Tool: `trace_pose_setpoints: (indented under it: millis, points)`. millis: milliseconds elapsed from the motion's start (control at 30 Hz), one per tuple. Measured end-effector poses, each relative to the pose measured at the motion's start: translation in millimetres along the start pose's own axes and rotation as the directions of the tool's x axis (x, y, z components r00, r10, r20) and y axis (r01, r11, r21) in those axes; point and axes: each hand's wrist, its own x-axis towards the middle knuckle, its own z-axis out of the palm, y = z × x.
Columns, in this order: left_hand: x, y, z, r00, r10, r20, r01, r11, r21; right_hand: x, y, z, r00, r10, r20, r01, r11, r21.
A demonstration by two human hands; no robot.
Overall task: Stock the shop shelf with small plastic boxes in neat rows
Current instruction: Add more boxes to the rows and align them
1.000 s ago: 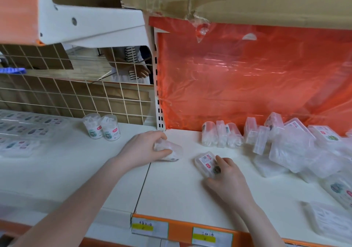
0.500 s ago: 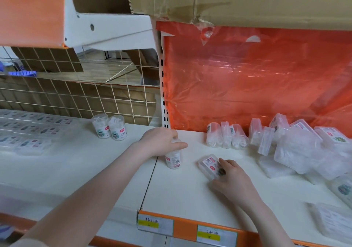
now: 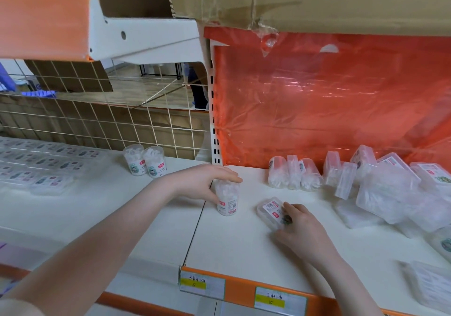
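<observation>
My left hand [image 3: 202,181] grips the top of a clear round tub [image 3: 228,199] standing upright on the white shelf [image 3: 231,245], just right of the shelf seam. My right hand [image 3: 302,230] rests on a flat clear box [image 3: 272,209] with a red and white label, lying on the shelf. Two more round tubs [image 3: 145,160] stand upright side by side to the left. A loose heap of clear plastic boxes [image 3: 380,186] lies at the right, with three tubs [image 3: 292,175] on their sides next to it.
Rows of flat labelled boxes [image 3: 41,162] fill the shelf's far left. A wire grid [image 3: 97,120] backs the left bay and orange plastic sheeting [image 3: 329,101] the right. A cardboard box [image 3: 305,1] sits on the shelf above. Price tags [image 3: 202,284] line the front edge.
My left hand turned the round tub from lying on its side to standing upright and holds its top. My right hand stayed on the flat box.
</observation>
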Motion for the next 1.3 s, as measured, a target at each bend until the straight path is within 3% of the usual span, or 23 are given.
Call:
trace_pose_setpoints:
  millis: [133,467,567,767,900,1300]
  points:
    - [1.9,4.2,-1.0,0.999,0.018,-0.043,-0.013,0.993,0.117,0.4,0.1,0.2,1.000,-0.005,-0.003,0.005,1.000,-0.008]
    - [-6.1,17.2,4.9,0.980,-0.160,-0.116,0.190,0.924,0.332,-1.5,1.9,1.3,1.000,-0.029,-0.005,0.029,0.999,-0.018]
    - [-8.2,15.6,1.4,0.981,-0.159,-0.108,0.186,0.928,0.322,-1.1,1.8,1.0,0.999,-0.033,0.000,0.033,0.999,-0.021]
    - [-4.6,13.2,-1.1,1.000,-0.026,0.000,0.025,0.961,0.276,2.1,-2.2,0.9,1.000,-0.008,0.014,0.008,0.998,-0.054]
    - [-6.7,13.5,5.6,0.996,-0.068,-0.066,0.083,0.959,0.272,6.2,-7.6,4.3,1.000,0.007,-0.011,-0.008,0.995,-0.103]
    - [-54.7,-14.7,-14.7,0.958,-0.232,-0.167,0.274,0.913,0.302,17.1,-56.1,30.6,0.993,-0.121,-0.002,0.121,0.992,-0.027]
